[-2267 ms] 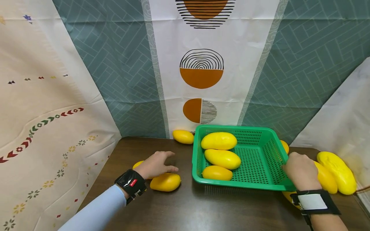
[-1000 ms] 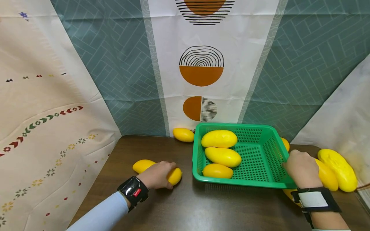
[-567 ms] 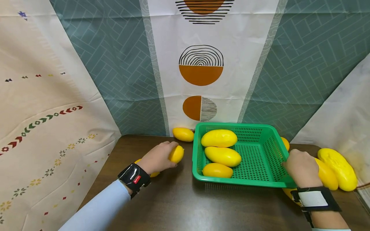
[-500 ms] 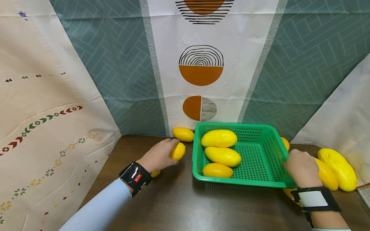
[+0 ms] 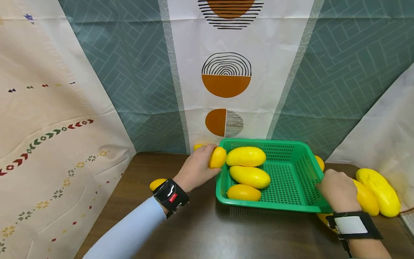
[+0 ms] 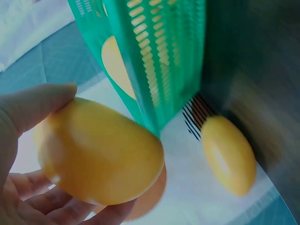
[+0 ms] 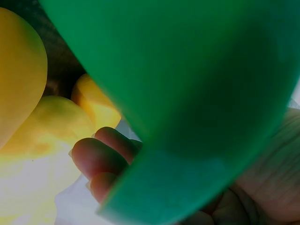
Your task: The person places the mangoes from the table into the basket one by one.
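In the head view my left hand [image 5: 198, 168] holds a yellow mango [image 5: 218, 157] at the left rim of a green plastic basket [image 5: 271, 207]. The left wrist view shows the thumb on one side of this mango [image 6: 101, 152] and the fingers curled beneath it. Three yellow fruits lie along the basket's left side: an upper one [image 5: 245, 156], a middle one [image 5: 249, 177] and a smaller mango [image 5: 243, 192]. My right hand [image 5: 339, 190] grips the basket's right rim. Seen from the right wrist, its fingertips [image 7: 98, 157] curl round the green rim [image 7: 187, 187], which hides part of the hand.
One mango [image 5: 157, 183] lies at the table's left, partly behind my wrist. Another mango [image 6: 229, 154] lies outside the basket's left wall. Right of the basket are larger yellow fruits [image 5: 377, 192], with more partly hidden by the basket and right hand. Patterned cloth [image 5: 226, 122] hangs behind.
My left hand came down on the front left mango, picked it up and carried it right and away from me to the basket's left rim. The right hand and basket have stayed put.
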Demonstrator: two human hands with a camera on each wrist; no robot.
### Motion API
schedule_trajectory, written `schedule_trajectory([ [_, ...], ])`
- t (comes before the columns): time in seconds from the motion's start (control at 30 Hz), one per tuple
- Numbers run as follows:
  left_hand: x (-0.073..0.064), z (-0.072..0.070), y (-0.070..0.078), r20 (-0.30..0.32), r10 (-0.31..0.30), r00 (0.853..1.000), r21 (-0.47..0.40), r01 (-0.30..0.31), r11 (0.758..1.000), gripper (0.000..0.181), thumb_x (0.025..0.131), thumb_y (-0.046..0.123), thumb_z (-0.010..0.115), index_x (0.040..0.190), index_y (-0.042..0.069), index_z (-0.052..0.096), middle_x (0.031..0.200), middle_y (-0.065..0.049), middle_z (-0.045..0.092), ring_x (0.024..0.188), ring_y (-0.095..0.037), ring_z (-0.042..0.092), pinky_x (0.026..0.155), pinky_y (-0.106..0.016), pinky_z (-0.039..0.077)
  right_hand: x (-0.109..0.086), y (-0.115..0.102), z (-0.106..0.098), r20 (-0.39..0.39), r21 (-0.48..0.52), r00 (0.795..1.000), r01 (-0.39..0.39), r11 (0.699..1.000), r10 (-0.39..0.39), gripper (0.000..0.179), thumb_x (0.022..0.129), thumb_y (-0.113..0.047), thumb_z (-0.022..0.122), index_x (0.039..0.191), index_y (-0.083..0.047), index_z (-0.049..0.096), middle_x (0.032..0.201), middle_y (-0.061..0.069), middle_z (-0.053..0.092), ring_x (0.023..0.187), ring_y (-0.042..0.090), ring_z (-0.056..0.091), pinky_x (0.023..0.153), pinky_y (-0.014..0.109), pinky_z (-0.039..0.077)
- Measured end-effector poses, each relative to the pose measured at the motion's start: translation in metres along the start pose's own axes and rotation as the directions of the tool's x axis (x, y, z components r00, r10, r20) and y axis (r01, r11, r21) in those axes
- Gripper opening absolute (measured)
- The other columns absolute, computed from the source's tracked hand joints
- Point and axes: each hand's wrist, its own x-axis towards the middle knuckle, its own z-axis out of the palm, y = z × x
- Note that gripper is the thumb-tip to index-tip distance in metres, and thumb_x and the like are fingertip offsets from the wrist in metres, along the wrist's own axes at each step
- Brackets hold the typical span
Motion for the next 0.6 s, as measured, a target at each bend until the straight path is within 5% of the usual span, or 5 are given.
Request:
schedule_trajectory([
  [0.27, 0.012, 0.016, 0.029, -0.021, 0.127, 0.992, 0.052, -0.126, 0.991, 0.068, 0.078, 0.032, 0.073, 0.135, 0.013, 0.041, 0.119, -0.002, 0.05, 0.097, -0.01, 0.045, 0.078, -0.023, 0.044, 0.001, 0.0, -0.001, 0.012, -0.001, 1.0, -0.013, 1.0, 0.013, 0.035, 0.081, -0.023, 0.068, 0.077, 0.007, 0.051, 0.061, 0.009, 0.045, 0.054, 0.023, 0.046, 0.046, 0.033, 0.041],
  [0.47, 0.015, 0.032, 0.045, -0.018, 0.273, 0.962, 0.128, -0.268, 0.955, 0.067, 0.08, 0.035, 0.071, 0.135, 0.013, 0.041, 0.124, -0.001, 0.049, 0.111, -0.012, 0.043, 0.088, -0.021, 0.04, 0.001, 0.0, -0.002, 0.017, -0.002, 1.0, -0.022, 1.0, 0.022, 0.037, 0.081, -0.023, 0.068, 0.079, 0.008, 0.05, 0.062, 0.01, 0.046, 0.054, 0.023, 0.046, 0.046, 0.033, 0.041],
  [0.6, 0.013, 0.044, 0.052, 0.047, 0.319, 0.947, 0.137, -0.323, 0.937, 0.065, 0.079, 0.035, 0.071, 0.134, 0.014, 0.042, 0.121, 0.001, 0.049, 0.111, -0.011, 0.043, 0.089, -0.02, 0.038, 0.002, 0.0, -0.002, 0.012, -0.002, 1.0, -0.026, 1.0, 0.026, 0.036, 0.082, -0.023, 0.068, 0.078, 0.007, 0.05, 0.062, 0.01, 0.045, 0.054, 0.023, 0.047, 0.046, 0.033, 0.041],
])
